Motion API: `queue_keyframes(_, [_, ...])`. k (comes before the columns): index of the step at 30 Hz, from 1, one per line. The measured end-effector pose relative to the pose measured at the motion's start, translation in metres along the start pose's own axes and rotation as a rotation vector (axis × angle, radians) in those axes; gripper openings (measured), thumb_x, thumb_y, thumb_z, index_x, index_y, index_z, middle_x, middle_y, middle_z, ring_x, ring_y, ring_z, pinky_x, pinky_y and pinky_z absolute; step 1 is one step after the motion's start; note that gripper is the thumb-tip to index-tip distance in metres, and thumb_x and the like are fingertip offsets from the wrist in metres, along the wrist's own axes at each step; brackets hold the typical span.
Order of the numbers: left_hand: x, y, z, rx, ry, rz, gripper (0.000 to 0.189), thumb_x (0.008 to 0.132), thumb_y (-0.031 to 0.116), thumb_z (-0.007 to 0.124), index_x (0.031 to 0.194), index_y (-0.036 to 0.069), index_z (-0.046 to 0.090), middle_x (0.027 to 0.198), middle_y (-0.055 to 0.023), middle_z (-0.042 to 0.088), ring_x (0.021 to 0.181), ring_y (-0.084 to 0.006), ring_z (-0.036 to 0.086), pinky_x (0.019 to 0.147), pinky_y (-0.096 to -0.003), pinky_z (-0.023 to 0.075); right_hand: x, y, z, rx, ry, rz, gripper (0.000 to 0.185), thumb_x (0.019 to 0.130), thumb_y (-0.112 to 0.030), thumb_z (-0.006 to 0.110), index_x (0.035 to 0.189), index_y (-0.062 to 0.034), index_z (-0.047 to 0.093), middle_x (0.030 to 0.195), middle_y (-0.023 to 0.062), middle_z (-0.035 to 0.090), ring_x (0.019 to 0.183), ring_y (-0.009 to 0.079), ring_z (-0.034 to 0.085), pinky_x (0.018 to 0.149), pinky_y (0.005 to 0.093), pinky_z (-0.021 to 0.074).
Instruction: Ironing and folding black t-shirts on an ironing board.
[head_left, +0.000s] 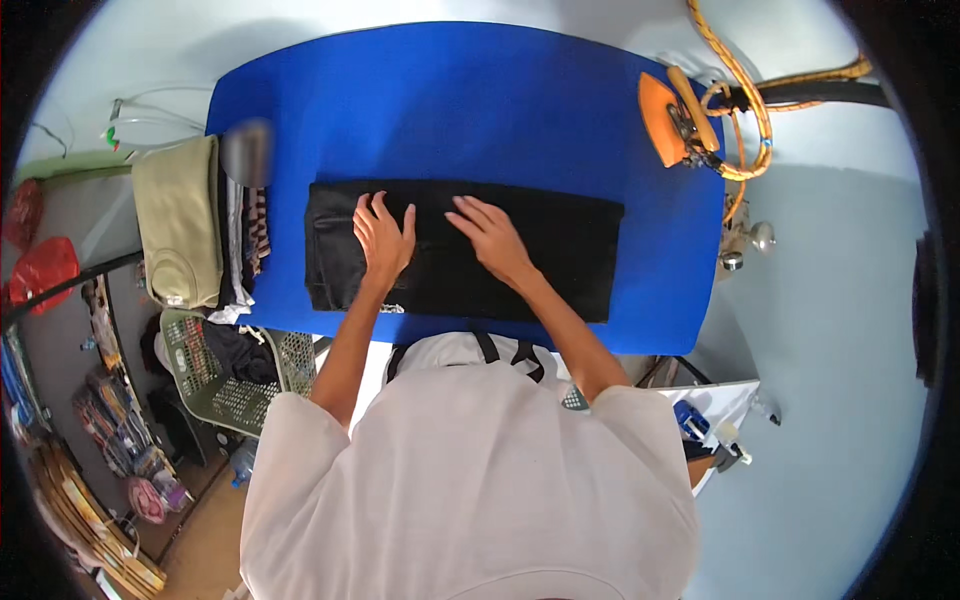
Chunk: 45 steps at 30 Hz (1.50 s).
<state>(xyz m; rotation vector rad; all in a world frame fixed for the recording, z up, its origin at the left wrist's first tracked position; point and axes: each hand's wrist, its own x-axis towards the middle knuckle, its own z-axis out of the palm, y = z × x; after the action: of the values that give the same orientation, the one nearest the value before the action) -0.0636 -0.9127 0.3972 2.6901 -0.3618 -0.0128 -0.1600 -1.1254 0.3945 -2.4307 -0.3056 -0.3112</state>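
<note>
Black folded trousers (555, 247) lie lengthwise across the blue cloth-covered ironing table (465, 105), near its front edge. My left hand (384, 238) rests on the left part of the black garment, fingers spread. Over the middle of it is my right hand (491, 236), palm down with the fingers a little apart and slightly blurred; whether it touches the fabric I cannot tell. Neither hand grips anything. An orange iron (664, 120) with a wooden handle sits at the table's back right corner.
A stack of folded clothes with an olive garment (176, 217) on top stands at the table's left edge. Below it is a green perforated plastic basket (225, 401) holding dark cloth. A yellow-orange hose (757, 127) loops beside the iron. A small white table (739, 397) stands at lower right.
</note>
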Motion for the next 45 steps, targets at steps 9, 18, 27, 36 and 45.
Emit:
queue_keyframes(9, [0.027, -0.072, 0.001, 0.216, -0.031, -0.176, 0.104, 0.089, 0.073, 0.052, 0.16, 0.008, 0.013, 0.162, -0.0333, 0.006, 0.152, -0.0444, 0.008, 0.121, -0.0554, 0.0122, -0.055, 0.073, -0.08, -0.379, -0.143, 0.272, 0.061, 0.097, -0.043, 0.056, 0.153, -0.0232, 0.041, 0.161, 0.0187, 0.029, 0.149, 0.0368, 0.026, 0.119, 0.0553, 0.0213])
queue_keyframes(18, [0.036, -0.087, -0.016, 0.326, -0.021, -0.135, 0.093, 0.091, 0.07, 0.051, 0.161, 0.017, 0.019, 0.163, -0.0252, 0.014, 0.152, -0.0405, 0.014, 0.121, -0.0553, 0.0122, -0.061, 0.174, -0.169, -0.592, 0.222, 0.457, 0.066, 0.098, -0.04, 0.056, 0.153, -0.0084, 0.038, 0.159, 0.0281, 0.026, 0.148, 0.0431, 0.024, 0.116, 0.0589, 0.0224])
queue_keyframes(27, [0.019, -0.075, -0.042, 0.158, 0.183, -0.187, 0.078, 0.097, 0.051, 0.056, 0.158, 0.013, 0.026, 0.161, -0.0302, 0.013, 0.15, -0.045, 0.014, 0.121, -0.0565, 0.013, 0.035, 0.265, -0.278, -0.6, 0.184, 0.753, 0.062, 0.095, -0.057, 0.056, 0.133, -0.0079, 0.053, 0.097, 0.0263, 0.069, 0.095, 0.0443, 0.067, 0.085, 0.0538, 0.0499])
queue_keyframes(36, [-0.097, -0.177, -0.033, 0.197, 0.532, -0.643, 0.064, 0.095, 0.047, 0.061, 0.144, 0.007, 0.049, 0.145, -0.0288, 0.04, 0.131, -0.0459, 0.039, 0.109, -0.0551, 0.0323, 0.022, 0.226, -0.276, 0.327, 0.179, 0.972, 0.03, 0.098, -0.036, 0.063, 0.106, -0.0077, 0.062, 0.077, -0.0004, 0.056, 0.056, 0.0089, 0.057, 0.048, 0.0243, 0.0455])
queue_keyframes(45, [-0.105, -0.247, -0.042, 0.263, 0.536, -0.626, 0.056, 0.097, 0.044, 0.056, 0.147, 0.018, 0.046, 0.137, -0.0263, 0.046, 0.129, -0.0433, 0.042, 0.111, -0.0516, 0.0312, -0.02, 0.096, -0.223, -0.238, -0.258, 0.44, 0.032, 0.09, -0.028, 0.073, 0.102, 0.0007, 0.066, 0.099, 0.0178, 0.064, 0.082, 0.0344, 0.067, 0.068, 0.0415, 0.0518])
